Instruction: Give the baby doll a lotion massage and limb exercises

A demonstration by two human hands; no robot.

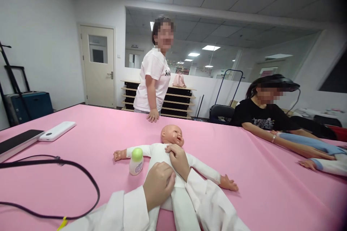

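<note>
A risk is judged to lie with the small plastic bottle (136, 164), which stands upright with its green cap just left of the baby doll (159, 155): it could be toppled if the left hand (158, 184) or its white sleeve (121, 211) were swung leftward. The black cable (32, 161), looped across the near left of the pink bench (257, 195), could be caught by that sleeve, and the phone (18, 142) and white power bank (56, 131) at the left edge could then be dragged. The doll lies on its back at the middle of the bench, head toward the far side, arms spread, dressed in a white suit (180, 202). The left hand is curled closed, pressed on the front of the suit, though whether cloth is gripped cannot be told. The right hand (176, 158) is partly closed, its fingers (170, 148) bent over the doll's chest; whether the suit is pinched cannot be told. A seated person's forearm (303, 148) lies well apart on the right, and a standing person's hand (153, 115) rests on the far edge.
</note>
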